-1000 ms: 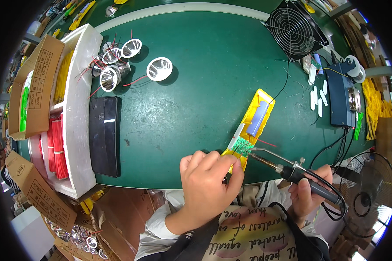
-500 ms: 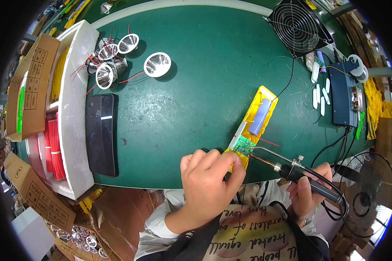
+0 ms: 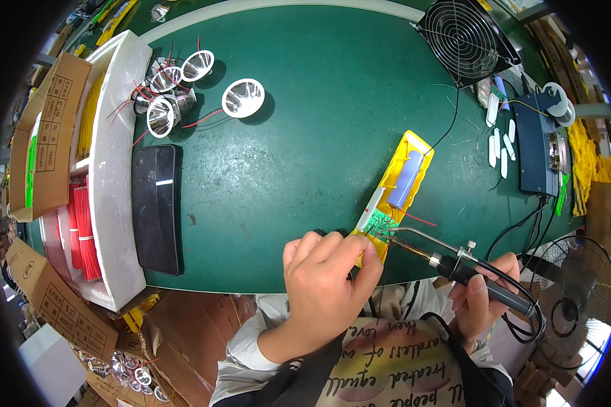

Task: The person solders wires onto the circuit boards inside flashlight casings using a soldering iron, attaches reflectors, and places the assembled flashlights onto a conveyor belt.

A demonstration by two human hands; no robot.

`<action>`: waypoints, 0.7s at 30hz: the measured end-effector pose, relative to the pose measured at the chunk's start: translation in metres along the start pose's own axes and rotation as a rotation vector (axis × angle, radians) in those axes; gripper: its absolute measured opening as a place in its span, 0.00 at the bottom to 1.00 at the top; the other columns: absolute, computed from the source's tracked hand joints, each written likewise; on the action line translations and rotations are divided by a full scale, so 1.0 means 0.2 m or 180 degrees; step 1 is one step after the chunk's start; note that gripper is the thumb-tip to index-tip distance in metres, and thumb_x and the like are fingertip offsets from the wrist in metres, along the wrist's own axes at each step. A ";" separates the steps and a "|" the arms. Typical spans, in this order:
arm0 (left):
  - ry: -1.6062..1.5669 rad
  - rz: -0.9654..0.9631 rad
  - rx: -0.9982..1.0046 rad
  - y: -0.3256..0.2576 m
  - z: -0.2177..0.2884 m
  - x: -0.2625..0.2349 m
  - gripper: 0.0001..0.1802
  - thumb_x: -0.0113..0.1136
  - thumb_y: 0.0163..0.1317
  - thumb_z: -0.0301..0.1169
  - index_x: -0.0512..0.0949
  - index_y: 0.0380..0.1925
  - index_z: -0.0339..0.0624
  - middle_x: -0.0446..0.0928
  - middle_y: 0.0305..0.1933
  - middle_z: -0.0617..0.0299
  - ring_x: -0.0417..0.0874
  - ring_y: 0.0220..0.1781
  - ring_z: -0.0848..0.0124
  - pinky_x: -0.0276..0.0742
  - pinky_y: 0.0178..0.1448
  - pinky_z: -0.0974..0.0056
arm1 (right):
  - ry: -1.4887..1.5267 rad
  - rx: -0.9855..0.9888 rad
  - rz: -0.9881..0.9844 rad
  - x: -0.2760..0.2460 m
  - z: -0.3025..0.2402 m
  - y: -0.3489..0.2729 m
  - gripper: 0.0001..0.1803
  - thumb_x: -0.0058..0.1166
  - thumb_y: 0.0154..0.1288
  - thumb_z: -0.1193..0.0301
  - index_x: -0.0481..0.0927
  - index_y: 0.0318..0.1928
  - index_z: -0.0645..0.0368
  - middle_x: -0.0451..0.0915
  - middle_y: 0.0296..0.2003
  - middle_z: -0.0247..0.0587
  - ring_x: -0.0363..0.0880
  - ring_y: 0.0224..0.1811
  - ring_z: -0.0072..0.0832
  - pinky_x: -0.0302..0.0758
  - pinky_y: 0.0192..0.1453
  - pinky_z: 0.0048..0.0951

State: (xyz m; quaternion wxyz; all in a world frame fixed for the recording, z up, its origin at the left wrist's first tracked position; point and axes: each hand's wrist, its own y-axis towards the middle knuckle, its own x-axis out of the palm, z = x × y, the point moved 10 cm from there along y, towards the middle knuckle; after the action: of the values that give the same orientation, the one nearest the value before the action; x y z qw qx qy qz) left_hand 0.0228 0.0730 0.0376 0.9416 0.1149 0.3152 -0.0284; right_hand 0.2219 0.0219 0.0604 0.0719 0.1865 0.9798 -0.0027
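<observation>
My left hand [image 3: 326, 285] is closed, fingers pinching the near end of a yellow battery holder [image 3: 399, 186] that lies on the green surface [image 3: 305, 122]. My right hand [image 3: 485, 298] is wrapped around the black handle of a soldering iron [image 3: 455, 261], whose tip meets the small green circuit board [image 3: 380, 227] at the holder's near end. To solder well, I judge I should keep the holder pinned flat, keep my fingertips off the joint, and touch the tip only to the pad. At far left, brown cardboard boxes [image 3: 44, 142] carry dark printed labels, beside a white foam tray [image 3: 112, 169] holding red wires [image 3: 81, 230]. Silver reflector cups [image 3: 170, 95] lie beyond a black phone [image 3: 156, 207]
</observation>
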 end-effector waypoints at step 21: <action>-0.0019 0.0014 -0.0039 0.00 -0.01 0.01 0.03 0.58 0.44 0.25 0.73 0.18 0.45 0.60 0.12 0.67 0.59 0.16 0.70 0.54 0.26 0.66 | 0.0027 0.0033 -0.0018 0.00 -0.01 0.00 0.13 0.52 0.52 0.73 0.60 0.28 0.62 0.68 0.12 0.39 0.64 0.09 0.16 0.61 0.13 0.14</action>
State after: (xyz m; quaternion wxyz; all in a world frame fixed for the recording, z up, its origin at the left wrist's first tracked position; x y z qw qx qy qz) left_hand 0.0225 0.0725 0.0355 0.9433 0.1097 0.3123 -0.0247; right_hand 0.2215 0.0222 0.0616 0.0668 0.1841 0.9806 -0.0072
